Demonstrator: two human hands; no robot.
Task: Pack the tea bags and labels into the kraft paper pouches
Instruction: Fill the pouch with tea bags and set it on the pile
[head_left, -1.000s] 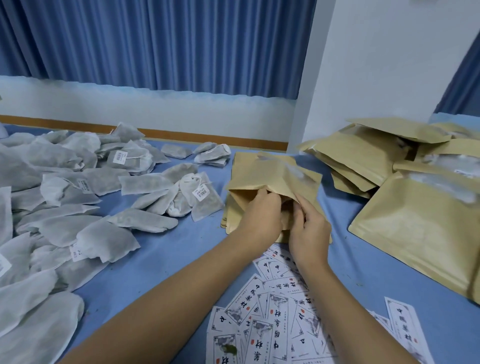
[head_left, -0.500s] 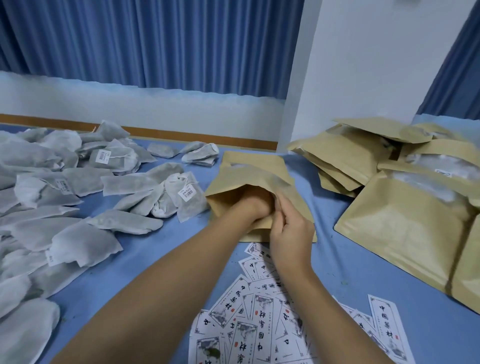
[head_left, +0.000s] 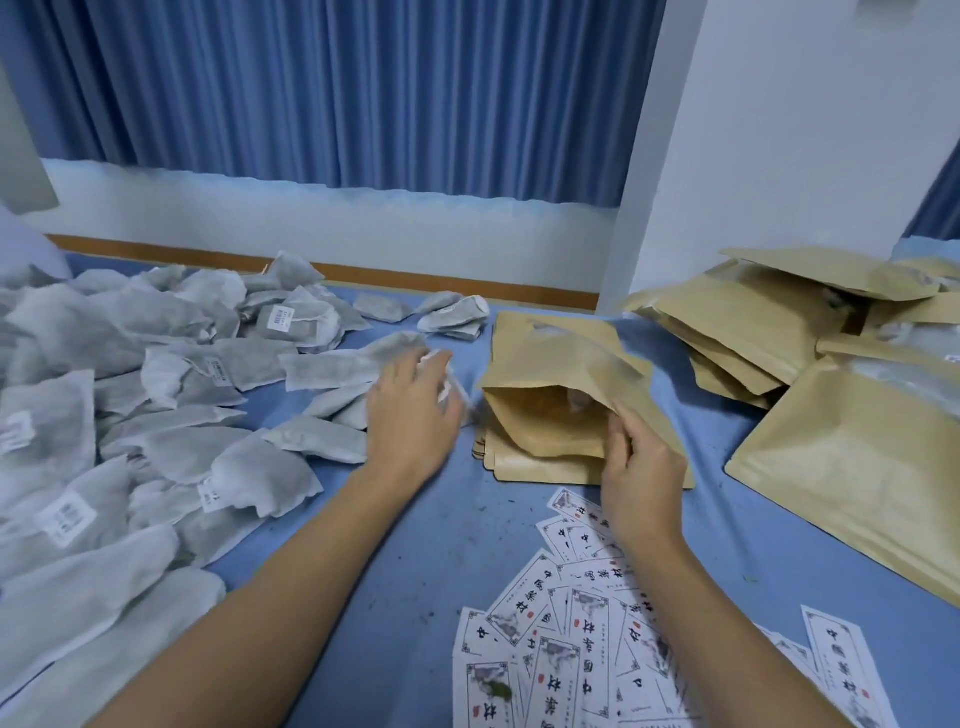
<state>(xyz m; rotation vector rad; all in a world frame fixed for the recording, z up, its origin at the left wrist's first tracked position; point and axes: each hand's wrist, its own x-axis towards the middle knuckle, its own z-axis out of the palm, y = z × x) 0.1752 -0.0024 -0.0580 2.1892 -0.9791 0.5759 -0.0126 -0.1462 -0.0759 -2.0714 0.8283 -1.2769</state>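
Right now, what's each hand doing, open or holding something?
Left hand: on a tea bag; grip cannot be told.
Right hand: pinching the open pouch.

The paper labels (head_left: 841, 670) bear black Chinese characters starting with 中; barcode stickers (head_left: 280, 318) on tea bags (head_left: 322, 370) are unreadable.

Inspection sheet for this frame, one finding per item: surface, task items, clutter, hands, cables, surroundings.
Surface: blue cloth, dark specks scattered.
Job's things: tea bags heaped left; open pouch atop pouch stack, centre; pouch pile right; labels fanned near.
Clutter: nothing seen.
Grippers: left hand rests on tea bags, grip unclear; right hand pinches open pouch's mouth.
Cables: nothing seen.
Surroundings: blue curtain, white wall.
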